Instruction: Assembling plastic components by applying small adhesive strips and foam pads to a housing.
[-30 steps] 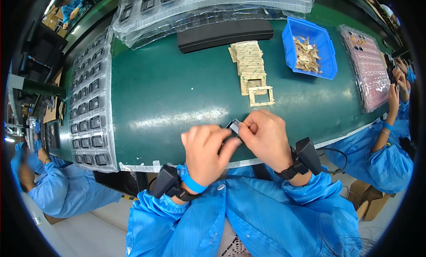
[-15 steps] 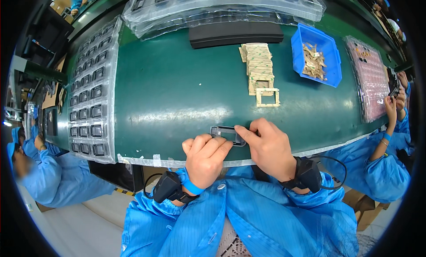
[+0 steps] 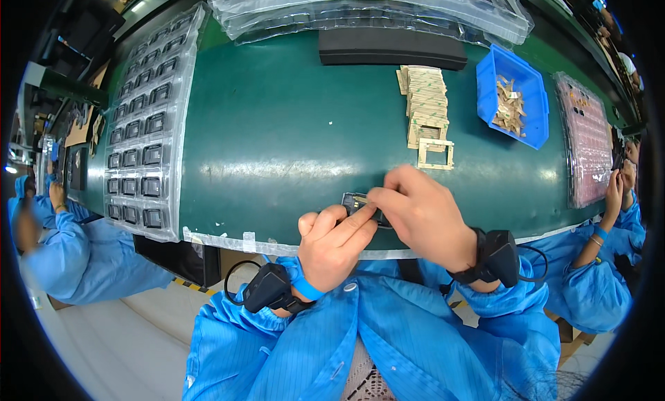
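A small dark rectangular plastic housing point(image 3: 352, 201) lies near the table's front edge, largely covered by my fingers. My left hand point(image 3: 335, 243) holds it from the near side, with its fingers bent over the part. Reaching across from the right, my right hand point(image 3: 428, 210) has thumb and forefinger pinched together over the housing; whatever is between the fingertips is too small and hidden to tell. A thin tan strip point(image 3: 361, 201) shows at the housing beside those fingertips. Beyond my hands is an overlapping stack of tan rectangular adhesive frames point(image 3: 428, 100), the nearest one point(image 3: 436, 154) lying at its front.
A blue bin point(image 3: 537, 117) holds tan paper scraps. Clear trays with dark housings point(image 3: 142, 155) lie at left, more stacked trays point(image 3: 388, 16) at the back behind a black block point(image 3: 395, 49). A pink tray point(image 3: 589, 141) lies at right. Co-workers sit on both sides.
My right hand has shifted from the housing's right end to over its middle, fingers pinching. A tan strip now shows at the housing. The whole view has swung slightly.
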`<state>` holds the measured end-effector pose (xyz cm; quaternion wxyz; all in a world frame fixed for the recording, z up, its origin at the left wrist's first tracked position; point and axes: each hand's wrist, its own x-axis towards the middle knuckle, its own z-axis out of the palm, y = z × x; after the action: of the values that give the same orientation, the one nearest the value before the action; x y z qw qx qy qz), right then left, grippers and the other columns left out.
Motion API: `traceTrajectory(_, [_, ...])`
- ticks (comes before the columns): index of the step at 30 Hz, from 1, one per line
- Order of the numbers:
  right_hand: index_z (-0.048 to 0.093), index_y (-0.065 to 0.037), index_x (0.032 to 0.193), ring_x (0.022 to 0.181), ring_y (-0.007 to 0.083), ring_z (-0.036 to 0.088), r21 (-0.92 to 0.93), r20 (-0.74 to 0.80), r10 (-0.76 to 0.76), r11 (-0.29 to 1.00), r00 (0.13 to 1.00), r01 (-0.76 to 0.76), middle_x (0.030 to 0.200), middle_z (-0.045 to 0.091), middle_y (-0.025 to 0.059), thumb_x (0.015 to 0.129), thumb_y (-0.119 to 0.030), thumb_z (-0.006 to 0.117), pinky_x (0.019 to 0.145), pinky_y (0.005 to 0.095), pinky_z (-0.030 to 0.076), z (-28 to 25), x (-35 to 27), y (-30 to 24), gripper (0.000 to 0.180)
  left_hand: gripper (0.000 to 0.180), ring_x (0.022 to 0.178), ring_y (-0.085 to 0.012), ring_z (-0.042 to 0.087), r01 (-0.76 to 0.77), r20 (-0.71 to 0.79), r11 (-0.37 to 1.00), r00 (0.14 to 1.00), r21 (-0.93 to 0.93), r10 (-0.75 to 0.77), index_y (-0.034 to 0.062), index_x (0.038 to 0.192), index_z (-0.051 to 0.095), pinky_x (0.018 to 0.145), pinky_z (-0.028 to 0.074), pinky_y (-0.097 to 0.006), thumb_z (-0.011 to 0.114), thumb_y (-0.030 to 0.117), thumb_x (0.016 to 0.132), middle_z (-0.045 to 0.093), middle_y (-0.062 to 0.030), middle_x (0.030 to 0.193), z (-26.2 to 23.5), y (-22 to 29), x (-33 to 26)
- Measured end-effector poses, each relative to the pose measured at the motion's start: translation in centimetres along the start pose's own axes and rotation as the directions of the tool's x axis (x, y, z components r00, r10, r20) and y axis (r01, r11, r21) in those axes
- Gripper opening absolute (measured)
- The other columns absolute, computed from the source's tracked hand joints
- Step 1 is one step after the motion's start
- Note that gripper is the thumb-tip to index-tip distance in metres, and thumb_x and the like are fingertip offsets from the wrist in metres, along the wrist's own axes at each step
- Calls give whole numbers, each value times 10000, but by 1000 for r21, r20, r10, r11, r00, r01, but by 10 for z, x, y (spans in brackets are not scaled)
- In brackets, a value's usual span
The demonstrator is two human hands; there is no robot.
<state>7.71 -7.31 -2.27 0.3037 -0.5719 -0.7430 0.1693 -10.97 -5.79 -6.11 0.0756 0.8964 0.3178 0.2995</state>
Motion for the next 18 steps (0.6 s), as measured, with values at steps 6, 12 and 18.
traceTrajectory(6, [658,-94,862,812,219,588,-104,306,-314,927,899,359,864,512,62,776,-138,629,679,338,485,1,40,4,102,253,885,-143,569,10,-2,1000,1000,3,-10,139,916,730,748,316,-311,661,100,676,697,34,1038,0,2,0])
traceTrajectory(12, [688,-131,769,809,175,587,-181,351,-407,854,843,488,843,523,15,761,-158,647,693,311,478,-3,55,3,50,237,900,-145,570,-19,-3,1000,1000,17,19,124,940,707,743,322,-309,648,140,711,684,20,1078,0,1,-1])
traceTrajectory(18, [660,-102,824,892,185,565,-207,461,-341,857,820,473,869,514,29,767,-144,642,742,322,443,-1,58,0,73,232,905,-151,569,-15,-1,1000,1000,24,15,118,939,709,748,325,-311,649,148,717,685,10,1083,2,1,-3])
